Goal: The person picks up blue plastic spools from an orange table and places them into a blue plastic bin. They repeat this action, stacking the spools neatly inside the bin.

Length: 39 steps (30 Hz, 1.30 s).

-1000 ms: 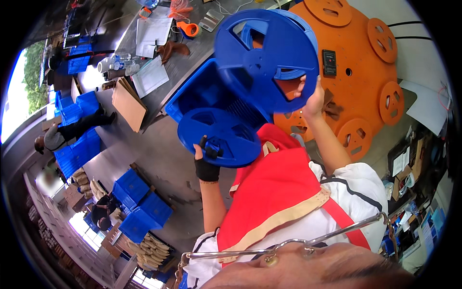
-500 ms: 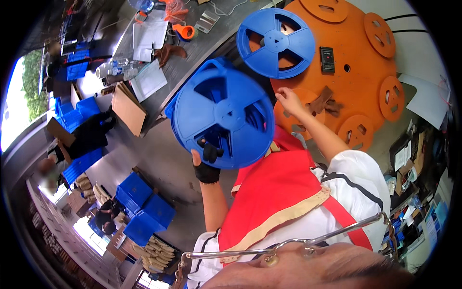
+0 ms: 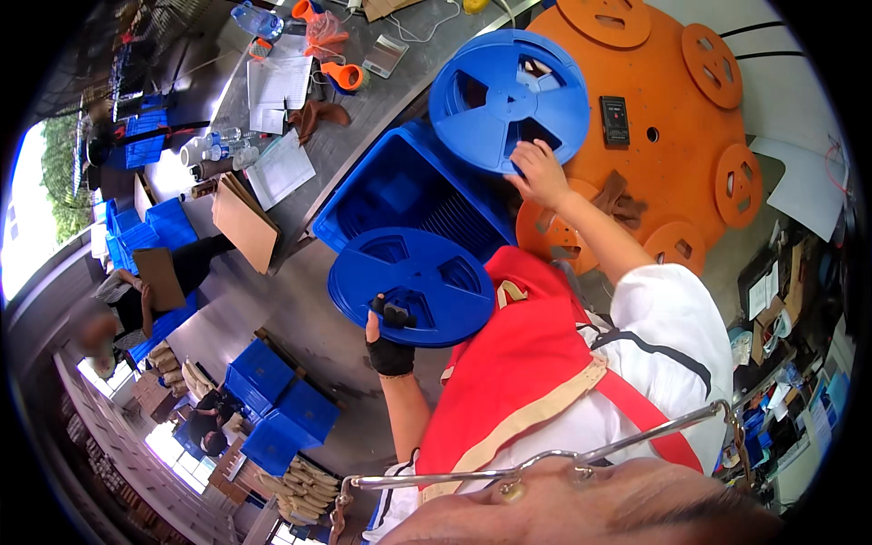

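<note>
My left hand [image 3: 392, 341], in a black fingerless glove, grips a stack of blue plastic reels [image 3: 436, 259] in front of my apron. Its fingers pass through a cutout and the thumb stays outside the rim. My bare right hand [image 3: 541, 171] takes hold of the near rim of another blue reel [image 3: 509, 98], with its fingers at a cutout and its thumb by the edge. That reel lies at the left side of a large orange round table [image 3: 677, 182]. Beyond my stack stands a blue bin [image 3: 377, 177], with a row of thin curved edges inside.
Several orange slotted discs [image 3: 738, 185] ring the table. On it lie a small black box [image 3: 614, 122] and a brown cloth glove [image 3: 619, 200]. A grey workbench [image 3: 363, 118] at the far left carries papers, bottles and an orange tape dispenser [image 3: 343, 76]. Co-workers and blue crates [image 3: 272, 400] are at the left.
My left hand has tilted the reel stack flatter and nearer to me, uncovering the bin. My right hand has moved forward and left onto the other reel, which has shifted slightly toward me.
</note>
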### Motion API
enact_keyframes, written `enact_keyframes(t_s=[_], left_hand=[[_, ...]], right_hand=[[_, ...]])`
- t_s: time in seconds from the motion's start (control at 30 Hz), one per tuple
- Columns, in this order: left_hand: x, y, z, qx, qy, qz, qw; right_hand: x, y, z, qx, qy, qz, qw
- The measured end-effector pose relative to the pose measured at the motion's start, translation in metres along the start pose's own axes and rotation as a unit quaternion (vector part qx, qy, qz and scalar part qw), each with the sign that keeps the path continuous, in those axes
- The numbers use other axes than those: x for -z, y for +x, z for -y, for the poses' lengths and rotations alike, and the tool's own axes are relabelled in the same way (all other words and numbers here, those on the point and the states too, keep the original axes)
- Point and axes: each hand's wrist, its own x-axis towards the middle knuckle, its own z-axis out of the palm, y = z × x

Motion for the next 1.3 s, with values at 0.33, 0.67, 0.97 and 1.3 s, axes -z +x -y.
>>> enact_keyframes(t_s=[0.33, 0.67, 0.97, 1.3], left_hand=[[0.005, 0.041, 0.007, 0.031, 0.002, 0.085, 0.996], [0.007, 0.033, -0.002, 0.047, 0.043, 0.097, 0.993], [0.009, 0.009, 0.003, -0.027, -0.017, 0.134, 0.990], [0.011, 0.008, 0.004, 0.009, -0.034, 0.033, 0.999]], right_hand=[[0.067, -0.012, 0.057, -0.448, 0.780, -0.189, 0.394], [0.019, -0.021, 0.059, -0.588, 0.544, 0.137, 0.583], [-0.043, -0.006, -0.042, -0.266, -0.144, 0.183, 0.935], [0.043, 0.017, 0.029, 0.002, 0.054, -0.112, 0.992]])
